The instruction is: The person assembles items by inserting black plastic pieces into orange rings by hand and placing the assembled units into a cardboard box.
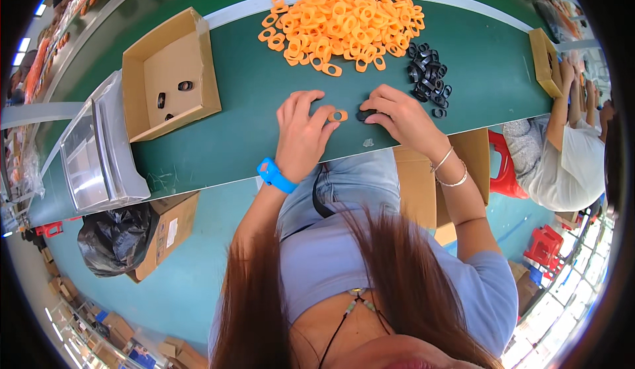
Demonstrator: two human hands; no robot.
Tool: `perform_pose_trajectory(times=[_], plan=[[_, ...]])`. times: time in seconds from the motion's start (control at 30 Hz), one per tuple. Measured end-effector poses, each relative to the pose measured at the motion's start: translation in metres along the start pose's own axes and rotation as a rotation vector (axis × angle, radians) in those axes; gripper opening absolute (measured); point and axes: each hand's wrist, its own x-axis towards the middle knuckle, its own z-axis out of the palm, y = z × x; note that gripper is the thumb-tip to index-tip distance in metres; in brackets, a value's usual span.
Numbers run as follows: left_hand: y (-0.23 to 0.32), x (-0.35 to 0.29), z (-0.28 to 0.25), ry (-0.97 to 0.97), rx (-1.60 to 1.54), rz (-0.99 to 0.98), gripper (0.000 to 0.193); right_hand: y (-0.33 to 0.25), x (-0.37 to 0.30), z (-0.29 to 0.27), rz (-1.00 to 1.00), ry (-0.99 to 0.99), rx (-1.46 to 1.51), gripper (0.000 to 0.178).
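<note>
My left hand [301,127] pinches a flat orange ring-shaped piece [338,116] with an oval hole, just above the green table. A short gap to the right, my right hand [400,116] grips a small black ring-shaped piece [364,114] between thumb and fingers. Beyond both hands lies a big heap of orange pieces [350,28] of the same kind. To the right of that heap, a smaller pile of black ring-shaped pieces [428,75] is spread on the table.
An open cardboard box [169,61] with a few black pieces stands at the left, beside a clear-fronted plastic bin [99,151]. A smaller cardboard box [544,61] sits at the far right, near another person [562,151]. Below the table are a cardboard carton [473,170] and a black bag [116,240].
</note>
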Motion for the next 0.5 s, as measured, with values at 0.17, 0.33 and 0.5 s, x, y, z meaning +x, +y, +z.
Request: perform_pose_trajectory(times=[0.17,0.33,0.5], plan=[[0.001,-0.002,0.0,0.009,0.014,0.007,0.024,0.003,0.008,0.006,-0.068,0.089,-0.188,0.016],[0.001,-0.002,0.001,0.007,0.004,0.01,0.025,0.009,0.015,0.009,0.066,0.175,-0.128,0.019],[0.001,-0.004,-0.002,0.009,-0.008,-0.04,0.024,0.011,0.01,0.008,0.128,0.128,0.09,0.024]])
